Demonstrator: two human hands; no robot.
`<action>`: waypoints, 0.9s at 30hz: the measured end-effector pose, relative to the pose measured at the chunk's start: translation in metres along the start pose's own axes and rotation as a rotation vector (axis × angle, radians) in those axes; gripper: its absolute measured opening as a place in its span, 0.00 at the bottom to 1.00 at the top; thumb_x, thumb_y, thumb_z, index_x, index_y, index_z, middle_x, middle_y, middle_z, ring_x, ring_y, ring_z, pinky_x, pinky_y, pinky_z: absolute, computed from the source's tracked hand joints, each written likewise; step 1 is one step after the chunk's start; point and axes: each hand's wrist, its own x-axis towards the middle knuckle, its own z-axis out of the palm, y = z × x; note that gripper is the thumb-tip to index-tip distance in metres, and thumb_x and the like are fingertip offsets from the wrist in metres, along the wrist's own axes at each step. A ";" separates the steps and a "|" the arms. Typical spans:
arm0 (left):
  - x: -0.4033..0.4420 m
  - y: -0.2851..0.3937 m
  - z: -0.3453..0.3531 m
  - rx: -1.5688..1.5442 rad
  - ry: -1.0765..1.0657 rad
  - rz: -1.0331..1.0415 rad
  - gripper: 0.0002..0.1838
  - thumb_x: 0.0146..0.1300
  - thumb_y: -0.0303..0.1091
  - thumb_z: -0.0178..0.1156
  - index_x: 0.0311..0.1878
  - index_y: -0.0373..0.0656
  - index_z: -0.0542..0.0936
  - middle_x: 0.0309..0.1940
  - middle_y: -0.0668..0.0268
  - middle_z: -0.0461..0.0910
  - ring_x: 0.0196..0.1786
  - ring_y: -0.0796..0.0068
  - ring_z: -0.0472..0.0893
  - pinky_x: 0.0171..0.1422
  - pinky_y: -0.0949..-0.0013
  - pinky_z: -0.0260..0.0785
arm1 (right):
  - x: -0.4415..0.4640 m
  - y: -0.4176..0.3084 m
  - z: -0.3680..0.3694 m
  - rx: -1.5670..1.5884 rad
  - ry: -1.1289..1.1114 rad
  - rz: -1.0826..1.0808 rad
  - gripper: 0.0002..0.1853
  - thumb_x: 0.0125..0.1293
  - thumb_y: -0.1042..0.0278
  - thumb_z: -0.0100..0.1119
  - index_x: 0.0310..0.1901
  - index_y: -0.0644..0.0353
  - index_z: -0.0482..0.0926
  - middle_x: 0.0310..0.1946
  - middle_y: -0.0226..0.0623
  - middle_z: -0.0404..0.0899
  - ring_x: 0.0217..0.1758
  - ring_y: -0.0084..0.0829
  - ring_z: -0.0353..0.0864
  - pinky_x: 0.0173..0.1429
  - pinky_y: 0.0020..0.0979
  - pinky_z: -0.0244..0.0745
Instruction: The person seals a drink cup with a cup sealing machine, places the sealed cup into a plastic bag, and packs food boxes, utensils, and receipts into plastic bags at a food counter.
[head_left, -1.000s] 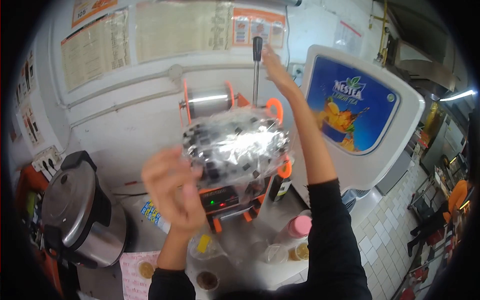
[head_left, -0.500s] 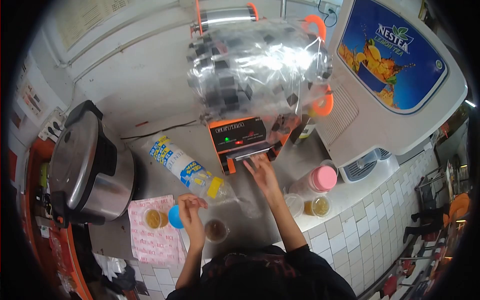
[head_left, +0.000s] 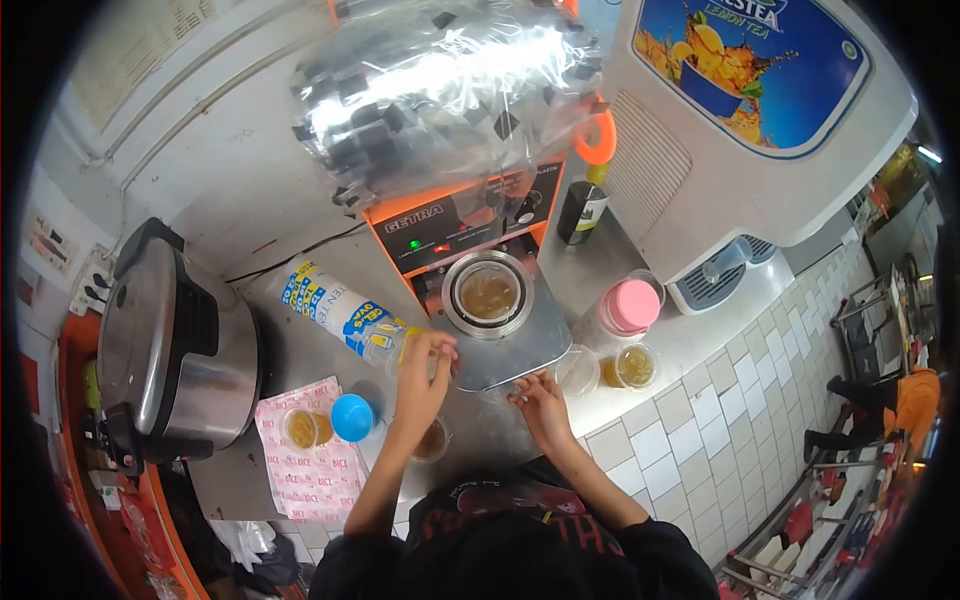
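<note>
The cup sealing machine (head_left: 470,215) has its metal tray (head_left: 520,350) slid out toward me. In the tray's round holder sits a cup of brownish drink (head_left: 490,294). My right hand (head_left: 543,405) is at the tray's front edge, fingers bent and apart, nothing visible in them. To the left of the tray, my left hand (head_left: 425,380) is raised with loosely bent fingers, by the end of a plastic sleeve of cups (head_left: 345,310). It appears to hold nothing. Another drink cup (head_left: 432,440) stands partly hidden behind my left wrist.
On the left are a large rice cooker (head_left: 175,340), pink printed paper (head_left: 310,470) bearing a drink cup (head_left: 300,428), and a blue cup (head_left: 352,417). To the right stand a pink-lidded container (head_left: 630,308), a drink cup (head_left: 634,367), a dark bottle (head_left: 580,212) and a drink dispenser (head_left: 700,170).
The tray has come out of the machine toward me, bringing the cup into view. My right hand has moved back with it. My left hand has risen toward the tray.
</note>
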 end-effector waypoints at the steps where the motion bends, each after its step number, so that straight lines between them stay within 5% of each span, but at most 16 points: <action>1: 0.006 -0.001 0.001 0.005 -0.008 0.002 0.05 0.59 0.23 0.51 0.38 0.38 0.73 0.27 0.61 0.73 0.34 0.68 0.75 0.40 0.69 0.67 | -0.002 0.003 0.001 -0.004 0.059 -0.015 0.11 0.59 0.79 0.45 0.44 0.56 0.65 0.42 0.28 0.70 0.46 0.22 0.69 0.46 0.29 0.68; 3: 0.021 -0.004 0.001 0.209 -0.023 0.201 0.04 0.57 0.23 0.53 0.36 0.38 0.73 0.29 0.60 0.73 0.40 0.62 0.72 0.44 0.66 0.64 | -0.001 0.006 0.003 -0.002 0.109 -0.033 0.11 0.59 0.80 0.44 0.44 0.56 0.66 0.41 0.27 0.71 0.45 0.22 0.70 0.46 0.29 0.68; 9: 0.050 -0.011 -0.012 0.281 -0.074 0.233 0.04 0.56 0.22 0.53 0.36 0.37 0.73 0.32 0.58 0.72 0.42 0.58 0.70 0.47 0.60 0.63 | -0.008 0.010 -0.014 0.030 0.184 0.020 0.11 0.59 0.80 0.44 0.43 0.58 0.68 0.39 0.28 0.72 0.44 0.21 0.70 0.46 0.32 0.64; 11: 0.056 -0.018 -0.015 0.299 -0.081 0.220 0.05 0.55 0.22 0.53 0.36 0.37 0.73 0.33 0.58 0.72 0.43 0.57 0.70 0.48 0.59 0.63 | 0.011 0.031 -0.050 0.215 -0.241 -0.067 0.14 0.61 0.77 0.44 0.49 0.59 0.68 0.45 0.32 0.72 0.49 0.26 0.70 0.52 0.36 0.66; 13: 0.061 -0.026 -0.011 0.304 -0.091 0.214 0.06 0.55 0.22 0.54 0.37 0.38 0.73 0.34 0.57 0.73 0.45 0.57 0.70 0.49 0.59 0.63 | 0.028 0.032 -0.042 0.178 -0.072 0.025 0.15 0.63 0.75 0.44 0.53 0.60 0.66 0.49 0.35 0.71 0.53 0.29 0.69 0.57 0.37 0.65; 14: 0.063 -0.029 -0.007 0.292 -0.102 0.241 0.10 0.54 0.24 0.56 0.40 0.38 0.74 0.38 0.56 0.73 0.48 0.55 0.70 0.51 0.60 0.63 | 0.036 0.030 -0.039 0.133 0.097 0.118 0.17 0.64 0.72 0.45 0.56 0.60 0.65 0.53 0.38 0.70 0.57 0.33 0.68 0.61 0.39 0.63; 16: 0.066 -0.026 0.005 0.268 -0.120 0.270 0.14 0.53 0.27 0.59 0.44 0.38 0.74 0.42 0.55 0.73 0.51 0.54 0.70 0.53 0.60 0.64 | 0.068 0.038 -0.048 0.241 -0.013 0.215 0.20 0.67 0.64 0.45 0.58 0.61 0.63 0.57 0.40 0.66 0.60 0.37 0.65 0.67 0.40 0.59; 19: 0.069 -0.015 0.022 0.464 -0.230 0.318 0.43 0.43 0.46 0.69 0.62 0.43 0.62 0.57 0.53 0.64 0.60 0.52 0.63 0.62 0.55 0.57 | 0.101 0.050 -0.050 0.431 -0.126 0.189 0.20 0.67 0.62 0.45 0.58 0.61 0.63 0.56 0.40 0.67 0.59 0.35 0.67 0.64 0.39 0.62; 24: 0.072 -0.015 0.032 0.308 -0.250 0.265 0.52 0.33 0.42 0.76 0.63 0.42 0.59 0.58 0.54 0.64 0.63 0.56 0.63 0.63 0.56 0.58 | 0.115 0.060 -0.034 0.509 -0.187 0.099 0.20 0.67 0.62 0.45 0.58 0.61 0.64 0.55 0.39 0.68 0.58 0.33 0.68 0.62 0.37 0.64; 27: 0.062 -0.006 0.039 -0.057 -0.024 0.309 0.56 0.30 0.38 0.78 0.63 0.38 0.56 0.57 0.55 0.65 0.60 0.64 0.66 0.61 0.62 0.64 | 0.103 0.061 -0.038 0.485 -0.212 0.045 0.19 0.68 0.62 0.46 0.57 0.61 0.64 0.54 0.38 0.69 0.57 0.32 0.69 0.61 0.36 0.66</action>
